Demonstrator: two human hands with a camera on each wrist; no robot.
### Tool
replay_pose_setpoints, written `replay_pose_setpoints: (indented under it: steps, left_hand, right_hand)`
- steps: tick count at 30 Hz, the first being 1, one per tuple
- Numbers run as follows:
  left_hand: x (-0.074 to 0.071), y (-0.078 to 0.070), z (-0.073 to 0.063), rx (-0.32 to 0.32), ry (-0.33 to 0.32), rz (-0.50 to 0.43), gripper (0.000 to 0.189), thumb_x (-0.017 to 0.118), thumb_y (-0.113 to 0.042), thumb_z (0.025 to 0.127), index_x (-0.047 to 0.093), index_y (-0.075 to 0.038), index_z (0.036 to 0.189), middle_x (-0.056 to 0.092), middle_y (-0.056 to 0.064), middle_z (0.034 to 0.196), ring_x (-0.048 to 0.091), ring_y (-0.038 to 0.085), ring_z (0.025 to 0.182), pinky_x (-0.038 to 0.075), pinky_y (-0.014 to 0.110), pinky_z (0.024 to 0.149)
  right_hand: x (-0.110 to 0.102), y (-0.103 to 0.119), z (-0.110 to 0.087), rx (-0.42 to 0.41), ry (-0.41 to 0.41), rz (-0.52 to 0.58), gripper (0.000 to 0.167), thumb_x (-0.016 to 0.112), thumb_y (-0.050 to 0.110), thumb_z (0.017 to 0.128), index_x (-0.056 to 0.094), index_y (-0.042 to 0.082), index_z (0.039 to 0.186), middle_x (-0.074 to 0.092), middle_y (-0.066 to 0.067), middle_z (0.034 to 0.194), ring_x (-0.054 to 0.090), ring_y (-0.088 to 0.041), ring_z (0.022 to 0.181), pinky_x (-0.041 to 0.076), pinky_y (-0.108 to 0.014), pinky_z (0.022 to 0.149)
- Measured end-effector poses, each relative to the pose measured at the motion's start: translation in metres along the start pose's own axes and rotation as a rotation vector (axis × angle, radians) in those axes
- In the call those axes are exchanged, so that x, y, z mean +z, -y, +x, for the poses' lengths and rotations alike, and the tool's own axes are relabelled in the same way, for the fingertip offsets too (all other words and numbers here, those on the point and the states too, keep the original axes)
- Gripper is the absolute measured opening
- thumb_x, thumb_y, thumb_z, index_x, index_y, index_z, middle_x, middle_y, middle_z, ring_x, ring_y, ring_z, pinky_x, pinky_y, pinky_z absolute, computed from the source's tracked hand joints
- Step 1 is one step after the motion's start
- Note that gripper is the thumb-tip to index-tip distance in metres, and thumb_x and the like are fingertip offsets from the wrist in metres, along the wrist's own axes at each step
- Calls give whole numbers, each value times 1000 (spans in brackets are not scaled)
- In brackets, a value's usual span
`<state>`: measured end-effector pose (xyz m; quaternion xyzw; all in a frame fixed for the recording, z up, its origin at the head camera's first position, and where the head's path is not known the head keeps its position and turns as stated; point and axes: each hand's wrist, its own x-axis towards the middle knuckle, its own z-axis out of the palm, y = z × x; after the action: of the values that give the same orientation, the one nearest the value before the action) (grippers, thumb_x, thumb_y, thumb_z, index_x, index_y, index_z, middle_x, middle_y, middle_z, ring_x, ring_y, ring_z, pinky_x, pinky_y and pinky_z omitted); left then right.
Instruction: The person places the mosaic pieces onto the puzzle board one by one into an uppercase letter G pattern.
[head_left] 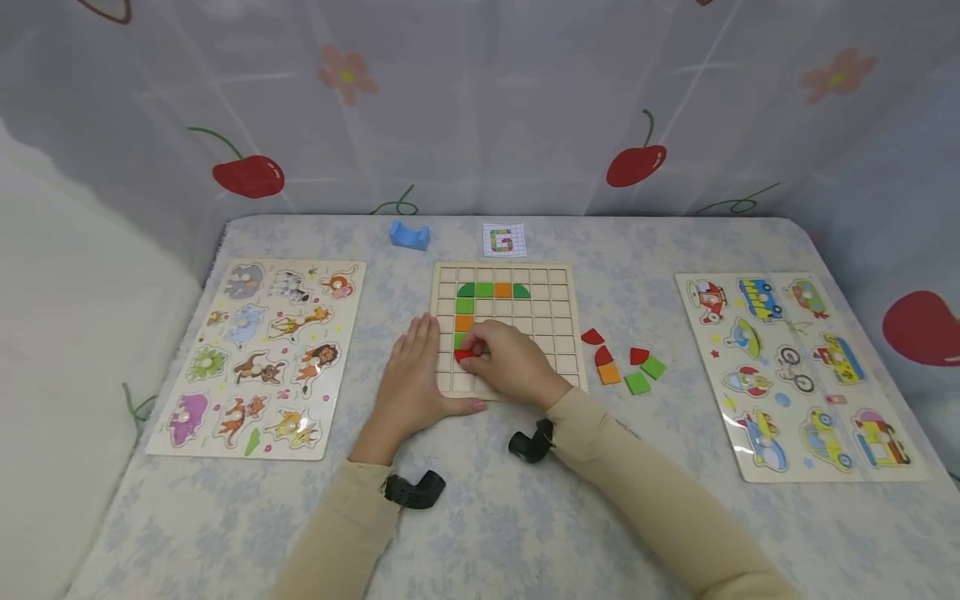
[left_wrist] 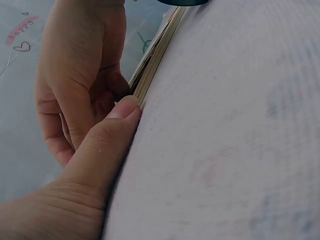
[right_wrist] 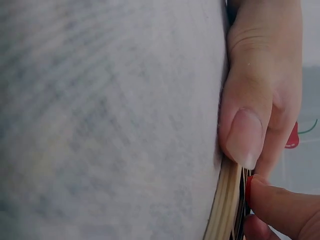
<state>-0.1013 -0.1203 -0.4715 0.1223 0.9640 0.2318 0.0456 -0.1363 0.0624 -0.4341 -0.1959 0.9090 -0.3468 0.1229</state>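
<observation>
The right grip (head_left: pixel 513 364) holds a red piece (head_left: pixel 461 357) at 8 o'clock on the gridded board (head_left: pixel 542 326); the left grip (head_left: pixel 408 379) lies along that board's edges from 7 to 9. Around it lie a card (head_left: pixel 505 240) at 12, loose pieces (head_left: pixel 610 373) between 3 and 4, a vehicle puzzle (head_left: pixel 768 333) well apart at 3, an animal puzzle (head_left: pixel 288 344) at 9.

Red piece (head_left: pixel 463 356) partly hid by R hand (head_left: pixel 517 362); some board (head_left: pixel 558 310) cells under that hand too, can't tell contents. Card (head_left: pixel 504 240) details too sm. to read. Sleeves (head_left: pixel 660 500) cut at btm edge. L-wrist view: dk. obj. (left_wrist: pixel 184 2) cropped at top, can't ID; surface (left_wrist: pixel 225 125) print blurry.
</observation>
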Motion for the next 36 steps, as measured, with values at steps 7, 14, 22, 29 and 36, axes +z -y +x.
replay_pose_setpoints:
  steps: [7, 14, 22, 29, 36]
  left_hand:
    - [0, 1, 0, 8, -7, 10, 143, 68, -85, 62, 5, -1, 159, 3, 15, 168, 1, 27, 156, 9, 47, 127]
    - [0, 0, 0, 2, 2, 6, 143, 68, -85, 62, 6, -1, 159, 3, 14, 168, 1, 27, 157, 8, 47, 127]
    - [-1, 0, 0, -8, 4, -3, 144, 72, -83, 61, 6, -1, 159, 4, 14, 168, 2, 28, 157, 10, 47, 127]
    - [-2, -1, 0, -20, 20, 2, 144, 72, -83, 61, 4, -2, 159, 2, 12, 168, 0, 26, 157, 8, 46, 127]
    - [-1, 0, 0, -6, 8, -2, 143, 73, -81, 61, 5, -2, 159, 3, 13, 168, 1, 27, 157, 8, 47, 127]
  right_hand:
    - [1, 3, -2, 5, 0, -48, 7, 73, 24, 91, 70, 18, 94, 62, 5, 89, 56, -13, 80, 48, -27, 72]
    - [-3, 2, -7, -6, 11, -92, 9, 73, 24, 91, 71, 16, 95, 63, 5, 86, 56, -12, 76, 48, -26, 69]
    - [-22, -5, -25, -21, 49, -48, 8, 72, 18, 91, 73, 18, 99, 66, 7, 93, 58, -13, 86, 51, -29, 81]
    - [-51, -32, -58, 48, -12, -29, 16, 68, 20, 94, 72, 17, 108, 65, 5, 99, 56, -15, 85, 50, -30, 76]
    - [-89, -75, -94, 173, -82, -144, 20, 70, 18, 93, 70, 13, 113, 65, -3, 99, 56, -19, 82, 48, -34, 72]
